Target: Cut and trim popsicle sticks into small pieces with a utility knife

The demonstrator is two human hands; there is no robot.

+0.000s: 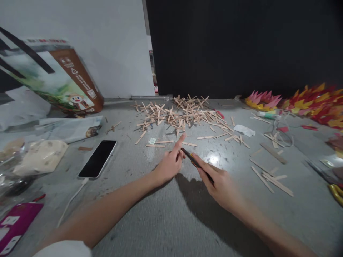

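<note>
In the middle of the table, my left hand (170, 165) has its index finger stretched forward and its other fingers curled in. Whatever those curled fingers hold, if anything, is hidden. My right hand (221, 184) grips a dark pair of pliers (193, 160) with a bit of yellow on it. The tip of the pliers reaches the fingers of my left hand. Just beyond both hands lies a heap of wooden sticks (171, 116), many joined into crosses. A few single flat sticks (189, 144) lie between the heap and my left hand.
A white-edged phone (98, 159) on a cable, plastic packets (43, 155) and a printed bag (72, 84) stand at left. To the right lie loose sticks (277, 182), a crumpled white paper (244, 130), pink paper petals (264, 99) and yellow-handled scissors (335, 192). A dark panel (241, 46) rises behind.
</note>
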